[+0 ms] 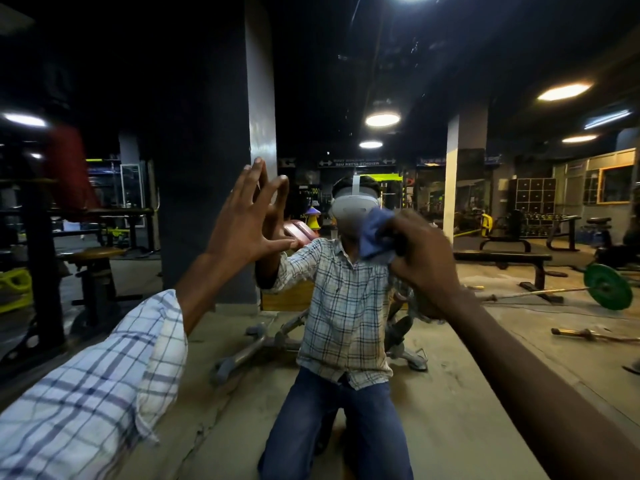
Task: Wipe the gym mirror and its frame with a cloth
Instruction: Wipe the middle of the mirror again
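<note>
Against the dim gym's glass mirror (485,358), the right hand (427,261) clutches a crumpled blue cloth (375,233); the left hand (242,220) presses splayed alongside.

Mirrored sign (356,163) reads "WEIGHTS AFTER USE".

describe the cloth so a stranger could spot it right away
Face the big mirror with the kneeling reflection at centre. Just right of its white headset, the right hand grips the cloth. It is plain, crumpled and blue, unlike the checked shirt below.
</note>
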A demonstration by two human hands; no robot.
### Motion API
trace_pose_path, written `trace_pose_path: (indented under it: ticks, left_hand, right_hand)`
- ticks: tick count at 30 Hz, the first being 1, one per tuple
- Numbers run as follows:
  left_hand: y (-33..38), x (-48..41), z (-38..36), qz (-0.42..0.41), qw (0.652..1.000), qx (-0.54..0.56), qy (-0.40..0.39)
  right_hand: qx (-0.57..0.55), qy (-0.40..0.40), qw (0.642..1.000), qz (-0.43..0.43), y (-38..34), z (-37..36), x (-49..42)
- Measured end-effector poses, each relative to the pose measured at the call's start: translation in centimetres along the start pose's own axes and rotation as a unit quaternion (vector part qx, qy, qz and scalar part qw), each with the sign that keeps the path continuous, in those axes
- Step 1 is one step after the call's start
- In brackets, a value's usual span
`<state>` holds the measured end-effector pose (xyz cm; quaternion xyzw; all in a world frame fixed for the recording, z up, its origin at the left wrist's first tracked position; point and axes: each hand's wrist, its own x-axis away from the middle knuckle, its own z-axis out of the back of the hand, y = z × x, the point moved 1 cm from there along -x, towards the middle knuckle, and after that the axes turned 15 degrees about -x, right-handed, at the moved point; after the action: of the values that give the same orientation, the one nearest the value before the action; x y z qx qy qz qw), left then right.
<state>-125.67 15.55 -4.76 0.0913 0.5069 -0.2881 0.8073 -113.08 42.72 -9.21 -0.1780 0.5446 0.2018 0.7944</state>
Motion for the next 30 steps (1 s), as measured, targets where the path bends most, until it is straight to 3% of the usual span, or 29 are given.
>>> trace_pose_path:
  ticks: [3, 4, 5, 7, 9, 11, 14, 15, 17, 21, 23, 26, 27, 28, 30]
  left_hand:
    - [0.1, -0.1, -0.2, -0.001, 1.000, 0.003, -0.003]
    - [0.1, -0.1, -0.2, 0.001, 1.000, 0.002, -0.003]
    - [0.2, 0.0, -0.2, 0.003, 1.000, -0.003, -0.004]
    - [0.3, 0.0, -0.1, -0.001, 1.000, -0.017, -0.009]
    - [0.2, 0.2, 0.1, -0.007, 1.000, -0.028, -0.012]
    - [0.0, 0.4, 0.1, -0.010, 0.999, -0.032, -0.011]
    - [-0.7, 0.7, 0.0, -0.027, 0.999, -0.028, 0.001]
    - [-1.1, 0.7, -0.1, -0.034, 0.999, -0.035, 0.003]
    - [-2.2, 1.0, -0.2, -0.045, 0.997, -0.058, 0.001]
    - [-5.1, 1.6, -0.4, -0.052, 0.996, -0.066, 0.010]
    - [-6.2, 1.8, -0.5, -0.061, 0.995, -0.080, 0.014]
    - [-7.6, 1.9, -0.8, -0.063, 0.995, -0.081, 0.018]
    - [-8.2, 2.0, -0.8, -0.061, 0.995, -0.078, 0.021]
    - [-8.8, 2.2, -0.8, -0.059, 0.995, -0.076, 0.022]
    - [-10.4, 2.3, -0.8, -0.054, 0.996, -0.073, 0.018]
  right_hand:
    - [-0.052, 0.222, 0.970, -0.082, 0.1, 0.5, -3.1]
    - [-0.054, 0.255, 0.961, -0.093, -0.1, -0.4, -3.5]
    - [-0.049, 0.234, 0.968, -0.081, -0.5, -1.6, -3.7]
    - [-0.015, 0.080, 0.997, -0.013, -1.5, -3.7, -2.9]
    - [0.022, -0.036, 0.999, 0.029, -2.0, -3.7, -2.6]
    - [0.021, 0.008, 0.999, 0.037, -1.8, -2.4, -4.3]
    - [-0.037, 0.211, 0.976, -0.037, -1.4, -0.2, -7.5]
    - [-0.048, 0.244, 0.967, -0.060, -1.4, -0.3, -8.2]
    - [-0.038, 0.221, 0.974, -0.040, -2.0, -1.8, -8.6]
    - [-0.019, 0.028, 0.999, 0.031, -4.0, -5.2, -9.0]
    - [-0.030, 0.042, 0.998, 0.042, -4.7, -4.6, -10.9]
    - [-0.062, 0.230, 0.971, -0.032, -5.2, -3.6, -12.9]
    - [-0.060, 0.253, 0.965, -0.046, -5.3, -4.3, -13.1]
    - [-0.051, 0.231, 0.971, -0.038, -5.7, -5.4, -13.0]
    - [-0.019, 0.095, 0.995, 0.024, -6.7, -7.8, -12.5]
